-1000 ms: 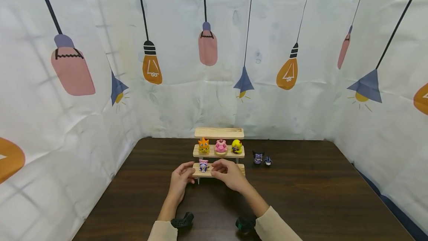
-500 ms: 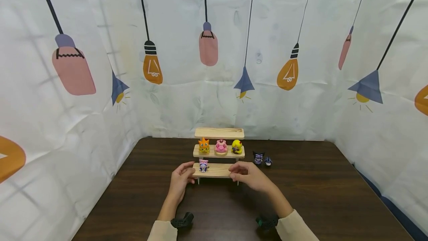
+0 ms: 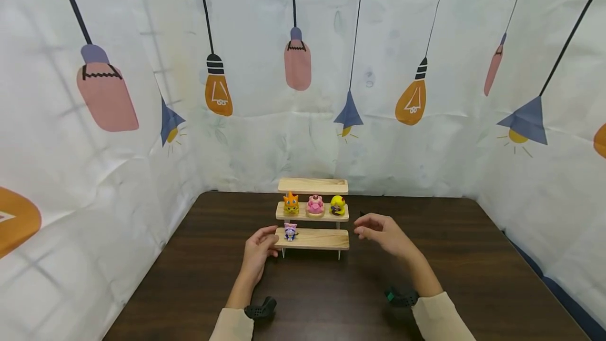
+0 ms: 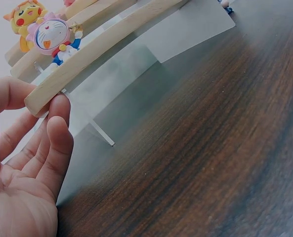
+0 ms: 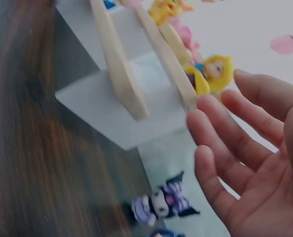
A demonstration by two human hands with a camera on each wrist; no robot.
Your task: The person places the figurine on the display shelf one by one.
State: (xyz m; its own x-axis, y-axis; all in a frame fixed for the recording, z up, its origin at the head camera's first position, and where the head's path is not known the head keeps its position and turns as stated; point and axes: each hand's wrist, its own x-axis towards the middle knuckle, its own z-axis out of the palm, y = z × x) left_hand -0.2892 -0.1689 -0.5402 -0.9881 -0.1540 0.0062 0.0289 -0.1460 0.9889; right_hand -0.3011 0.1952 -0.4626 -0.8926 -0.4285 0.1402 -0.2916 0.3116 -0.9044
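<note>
A three-step wooden stand (image 3: 313, 238) sits mid-table. Its middle step carries an orange figure (image 3: 291, 203), a pink one (image 3: 314, 205) and a yellow one (image 3: 337, 205). A small pink-and-blue figure (image 3: 290, 232) (image 4: 55, 39) stands at the left of the lowest step. My left hand (image 3: 273, 241) (image 4: 40, 101) pinches that step's left end between thumb and fingers. My right hand (image 3: 362, 227) (image 5: 220, 123) hovers open just right of the stand, touching nothing. Below it on the table stands a dark purple figure (image 5: 161, 203), which the hand hides in the head view.
The dark brown table (image 3: 450, 257) is walled on three sides by a white curtain (image 3: 426, 146) printed with hanging lamps. Black wrist mounts (image 3: 259, 309) (image 3: 401, 297) sit on both forearms near the table's front.
My right hand has left the lowest step and moved right and a little up, over the figures beside the stand. My left hand has stayed on the step's left end.
</note>
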